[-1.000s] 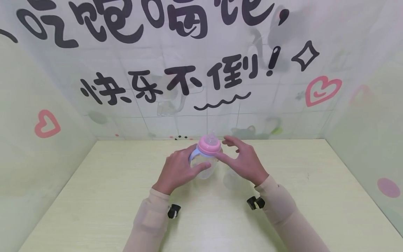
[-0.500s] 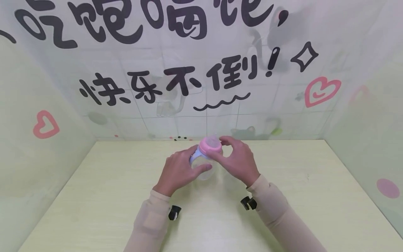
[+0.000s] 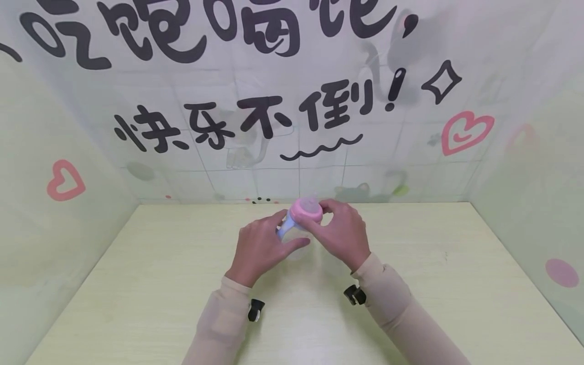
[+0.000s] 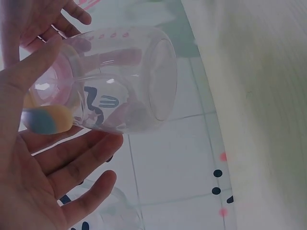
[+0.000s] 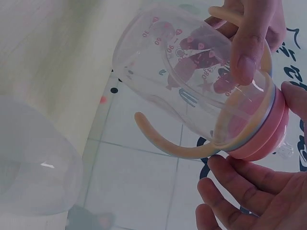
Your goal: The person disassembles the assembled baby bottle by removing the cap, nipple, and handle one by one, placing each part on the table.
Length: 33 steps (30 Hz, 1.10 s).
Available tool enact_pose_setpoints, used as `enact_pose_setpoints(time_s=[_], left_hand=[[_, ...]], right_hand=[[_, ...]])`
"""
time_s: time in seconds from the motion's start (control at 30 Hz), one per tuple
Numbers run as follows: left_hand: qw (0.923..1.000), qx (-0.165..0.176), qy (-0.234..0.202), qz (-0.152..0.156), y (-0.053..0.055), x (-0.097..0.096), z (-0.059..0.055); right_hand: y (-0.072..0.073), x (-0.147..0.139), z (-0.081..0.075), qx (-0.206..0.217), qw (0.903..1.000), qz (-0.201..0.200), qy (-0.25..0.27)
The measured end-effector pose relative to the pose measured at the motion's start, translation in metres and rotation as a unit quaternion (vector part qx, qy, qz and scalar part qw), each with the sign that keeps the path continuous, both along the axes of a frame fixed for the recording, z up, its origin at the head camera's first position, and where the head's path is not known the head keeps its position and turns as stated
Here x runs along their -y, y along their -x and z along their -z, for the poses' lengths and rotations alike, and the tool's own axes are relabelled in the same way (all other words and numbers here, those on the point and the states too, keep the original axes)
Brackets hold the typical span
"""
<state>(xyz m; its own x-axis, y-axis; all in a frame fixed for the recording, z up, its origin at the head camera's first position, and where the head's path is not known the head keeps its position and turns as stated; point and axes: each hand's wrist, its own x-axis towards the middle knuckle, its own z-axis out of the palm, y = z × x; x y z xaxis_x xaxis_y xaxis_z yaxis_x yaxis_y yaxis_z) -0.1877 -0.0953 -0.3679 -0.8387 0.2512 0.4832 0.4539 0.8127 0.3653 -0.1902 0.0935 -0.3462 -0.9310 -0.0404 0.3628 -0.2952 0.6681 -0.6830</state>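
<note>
A clear baby bottle with printed pink and dark marks is held tilted above the table between both hands. It has a pink collar, a clear teat and a curved handle on each side. My left hand grips the bottle at its handle and side, thumb across the front. My right hand pinches the pink collar between thumb and fingers. In the head view, the hands cover much of the bottle body.
A translucent dome-shaped cover stands on the pale table near my right hand; that hand mostly hides it from the head camera. A printed wall closes the back, with side walls left and right.
My right hand has moved left and its fingers have come in around the pink collar. The bottle has tipped a little, so less of its body shows in the head view.
</note>
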Motion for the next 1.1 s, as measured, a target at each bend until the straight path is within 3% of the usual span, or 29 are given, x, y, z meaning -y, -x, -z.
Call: enact_pose_setpoints(time_s=[0.2, 0.5, 0.87, 1.1], left_hand=[[0.9994, -0.03, 0.015, -0.013, 0.0, -0.001, 0.001], [0.9999, -0.005, -0.011, 0.009, -0.001, -0.002, 0.002], [0.9952, 0.043, -0.051, 0.072, -0.001, 0.002, 0.002], [0.989, 0.053, -0.066, 0.121, -0.003, 0.005, -0.003]], right_hand=[[-0.001, 0.003, 0.001, 0.007, 0.9999, 0.01, -0.002], [-0.003, 0.001, 0.0, 0.007, 1.0, 0.001, 0.007], [0.002, -0.015, 0.005, -0.023, 0.9916, -0.113, 0.058], [-0.003, -0.021, 0.003, -0.037, 0.9872, -0.14, 0.067]])
